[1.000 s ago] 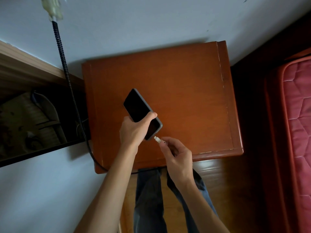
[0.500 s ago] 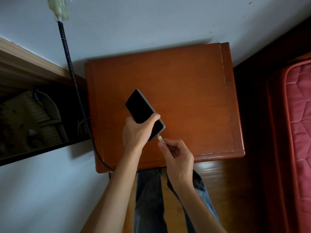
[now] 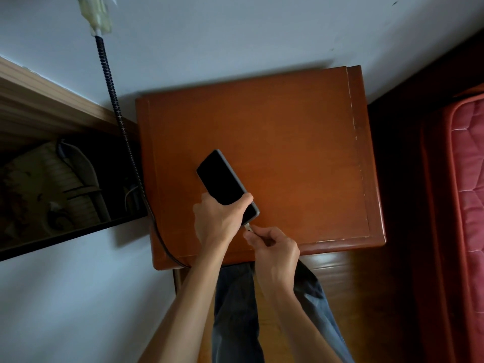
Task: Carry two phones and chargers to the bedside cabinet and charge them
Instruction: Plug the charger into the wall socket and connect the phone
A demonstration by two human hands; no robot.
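Black glass phone (image 3: 222, 179) is held over the bedside cabinet (image 3: 301, 132), screen up and dark. Contact between its far end and the wood cannot be told.

Left hand (image 3: 217, 224) is curled round the phone's lower third. The thumb is laid across one long edge and the fingers (image 3: 203, 203) are wrapped at the other.

Right hand (image 3: 275, 247) has its fingers (image 3: 252, 235) pinched on the pale plug (image 3: 248, 227). The metal tip sits just ahead of that pinch, at the phone's bottom edge. Some metal is exposed, so it is judged not fully seated.

Dark spiral-wrapped cable (image 3: 123, 132) is run from a pale adapter (image 3: 98, 17) on the wall, down past the left hand's side of the cabinet. Its last stretch to the pinch is hidden.

Handling, as judged:
- Phone: rigid, light, with a smooth rim, so it is slippery and breakable if dropped. It is best gripped by the long edges close to the port, so the push is reacted there.
- Plug: small and stiff. It should be held by the housing, not the cord, and pushed straight along the phone's axis. Side load is to be avoided.
- Cable: the wrap looks springy and pull-back is likely, so slack should be left.

Second phone and charger are not seen.
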